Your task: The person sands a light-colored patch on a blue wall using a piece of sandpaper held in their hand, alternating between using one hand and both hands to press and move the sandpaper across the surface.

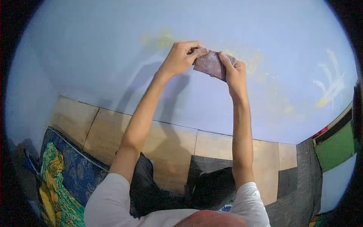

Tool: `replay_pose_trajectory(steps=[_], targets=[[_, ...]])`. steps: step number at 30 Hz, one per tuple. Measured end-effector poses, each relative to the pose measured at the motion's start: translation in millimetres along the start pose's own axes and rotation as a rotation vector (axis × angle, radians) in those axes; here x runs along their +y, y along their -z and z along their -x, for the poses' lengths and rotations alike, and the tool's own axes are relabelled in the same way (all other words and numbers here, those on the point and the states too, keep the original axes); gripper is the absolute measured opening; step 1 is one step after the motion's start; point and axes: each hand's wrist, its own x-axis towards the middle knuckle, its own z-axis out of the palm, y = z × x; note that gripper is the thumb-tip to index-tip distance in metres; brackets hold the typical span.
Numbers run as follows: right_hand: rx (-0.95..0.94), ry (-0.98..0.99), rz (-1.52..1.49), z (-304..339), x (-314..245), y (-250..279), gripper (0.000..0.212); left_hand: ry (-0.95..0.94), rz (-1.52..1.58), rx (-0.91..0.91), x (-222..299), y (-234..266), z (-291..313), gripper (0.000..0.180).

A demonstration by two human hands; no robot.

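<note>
Both arms reach up in front of the pale blue wall [124, 22], holding a worn, reddish-brown piece of sandpaper [210, 65] between them. At its upper left corner, my left hand [183, 58] pinches the edge with thumb and fingers. My right hand [236, 77] grips the right end, thumb lying on the face towards me and fingers mostly hidden behind. The sheet looks folded and is tilted slightly down to the right. Yellow scuffed patches [251, 62] mark the wall around the hands.
White and yellow smears [331, 81] are on the wall at right. Tan panels [166, 140] run along its foot. A dark blue patterned mattress [81, 166] with a green and yellow cloth [55, 178] lies at left. Grey matting [298, 189] and a green panel [334, 147] are at right.
</note>
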Motion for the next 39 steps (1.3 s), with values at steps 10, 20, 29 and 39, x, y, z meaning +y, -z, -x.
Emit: replay_pose_trajectory(steps=[10, 20, 29, 39], targets=[[0.005, 0.016, -0.094, -1, -6, 3, 0.041, -0.071, -0.053, 0.186, -1, -12, -2, 0.038], [-0.075, 0.083, -0.034, 1, -11, 4, 0.031, -0.127, 0.046, 0.311, -8, -26, -6, 0.025], [-0.152, -0.007, -0.169, 3, -9, 5, 0.037, -0.239, 0.224, 0.309, -3, -28, -5, 0.010], [-0.148, -0.034, -0.179, 3, -2, 5, 0.035, -0.191, 0.270, 0.202, -8, -31, -5, 0.022]])
